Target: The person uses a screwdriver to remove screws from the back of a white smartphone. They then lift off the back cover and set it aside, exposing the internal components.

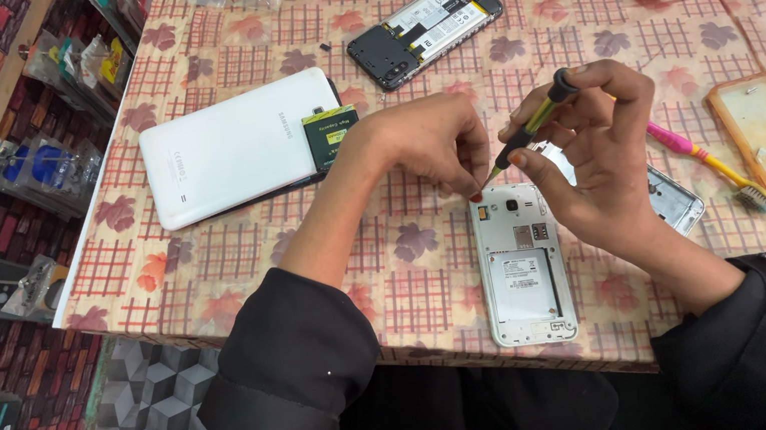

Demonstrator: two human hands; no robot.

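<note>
My right hand [594, 138] pinching screwdriver [537, 126], tip down at top edge of open white phone [522, 265]. My left hand [438, 141] fingertips pressed together at phone's top left corner. Phone lies near edge of worktop [238, 257], back off. White tablet [236, 146] far left, toothbrush [709, 161] right.

Centre of frame: right hand [596, 148] grips a yellow-and-black screwdriver [532, 130], tip angled down toward the top edge of an opened white phone [522, 265] lying back-up on the patterned tablecloth [238, 257]. Left hand [428, 143] pinches at that same top edge. Upper left: white tablet [231, 147]. Upper centre: opened black phone [424, 30]. Right: pink toothbrush [709, 161]
</note>
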